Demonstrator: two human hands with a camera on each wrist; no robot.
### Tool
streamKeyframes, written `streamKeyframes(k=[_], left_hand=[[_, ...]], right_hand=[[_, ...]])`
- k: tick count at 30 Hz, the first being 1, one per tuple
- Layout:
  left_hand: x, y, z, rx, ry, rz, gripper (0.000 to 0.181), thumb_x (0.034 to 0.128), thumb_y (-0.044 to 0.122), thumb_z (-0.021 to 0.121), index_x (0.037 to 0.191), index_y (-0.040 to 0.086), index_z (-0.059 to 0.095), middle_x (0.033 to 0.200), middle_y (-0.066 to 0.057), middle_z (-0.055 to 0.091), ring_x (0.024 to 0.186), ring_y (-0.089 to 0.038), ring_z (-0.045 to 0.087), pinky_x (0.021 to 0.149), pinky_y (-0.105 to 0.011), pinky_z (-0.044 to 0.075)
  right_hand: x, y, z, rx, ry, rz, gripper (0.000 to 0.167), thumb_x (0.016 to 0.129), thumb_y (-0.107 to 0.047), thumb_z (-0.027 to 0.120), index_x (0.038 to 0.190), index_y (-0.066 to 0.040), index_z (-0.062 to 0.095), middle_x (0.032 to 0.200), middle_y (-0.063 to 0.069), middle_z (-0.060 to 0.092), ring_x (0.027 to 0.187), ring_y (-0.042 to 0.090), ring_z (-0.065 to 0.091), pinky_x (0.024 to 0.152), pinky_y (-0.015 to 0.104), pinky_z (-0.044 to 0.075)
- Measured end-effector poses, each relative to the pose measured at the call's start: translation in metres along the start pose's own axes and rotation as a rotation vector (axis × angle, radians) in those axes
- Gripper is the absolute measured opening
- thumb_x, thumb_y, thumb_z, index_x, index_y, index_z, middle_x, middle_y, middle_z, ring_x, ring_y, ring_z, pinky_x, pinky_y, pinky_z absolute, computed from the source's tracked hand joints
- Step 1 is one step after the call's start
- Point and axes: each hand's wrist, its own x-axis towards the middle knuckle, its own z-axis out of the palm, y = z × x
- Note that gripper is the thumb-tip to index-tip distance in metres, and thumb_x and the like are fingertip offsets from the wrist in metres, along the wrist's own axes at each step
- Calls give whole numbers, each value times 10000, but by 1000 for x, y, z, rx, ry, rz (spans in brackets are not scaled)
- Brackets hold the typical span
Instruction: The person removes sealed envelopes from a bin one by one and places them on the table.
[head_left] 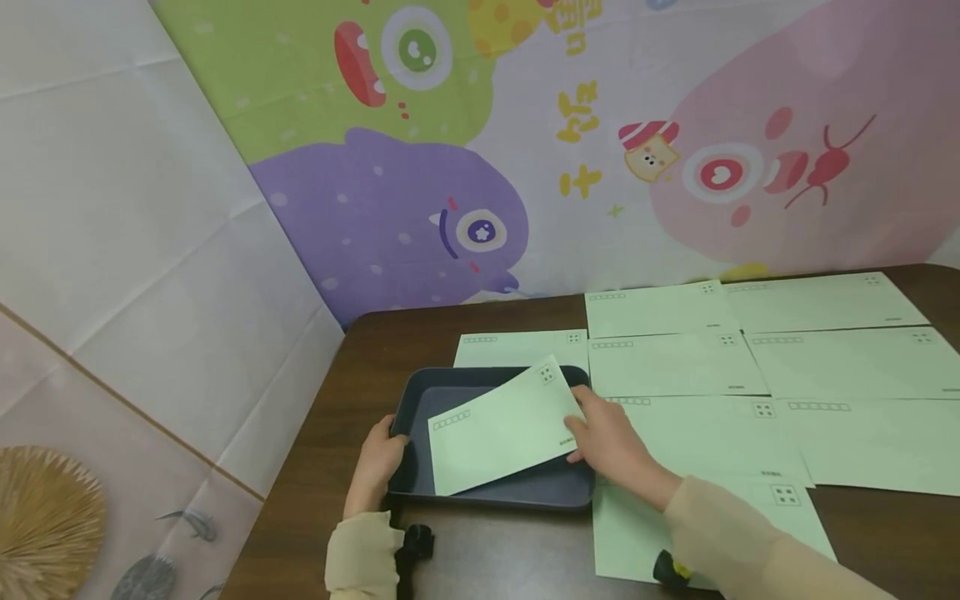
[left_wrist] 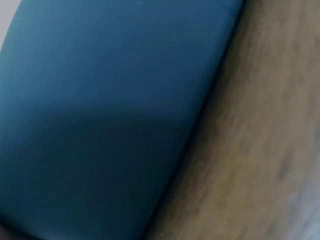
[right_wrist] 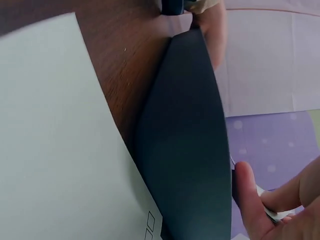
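Note:
My left hand grips the left rim of a dark shallow tray. Over the tray, a pale green envelope lies slanted, with its right end raised towards the tray's right rim. My right hand pinches that end between thumb and fingers. In the right wrist view the thumb and fingers of the right hand show just beyond the tray's outer wall. The left wrist view holds only the blurred tray wall and the wooden table; the left fingers are hidden there.
Several more envelopes lie in rows on the brown table, right of and behind the tray. One envelope lies under my right forearm. A cartoon-printed cloth hangs behind the table, and a pale wall covering stands on the left.

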Motion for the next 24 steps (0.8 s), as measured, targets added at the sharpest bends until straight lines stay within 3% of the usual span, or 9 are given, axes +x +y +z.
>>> streamKeyframes(k=[7,16,24], left_hand=[[0,-1,1,-5,17,20,425,851,54,416,1265,-39,444,1255,-263,437,1078,-365,441,851,-477,394],[-2,-1,-1,-4,23,49,417,833,37,428,1240,-47,465,1221,-267,457,1042,-357,454,823,-453,401],[-1,-1,-1,-7,29,54,410,821,30,436,1220,-49,483,1211,-260,478,1040,-348,466,831,-453,405]], right_hand=[[-7,1,-10,155,-30,33,422,940,-63,393,1344,20,301,1300,283,432,599,175,655,627,278,516],[-16,10,-28,305,-36,-30,398,955,-52,357,1344,-28,283,1283,256,446,656,235,670,643,328,519],[-28,18,-46,288,20,-67,403,967,-93,354,1358,-56,263,1257,233,497,688,242,675,771,336,481]])
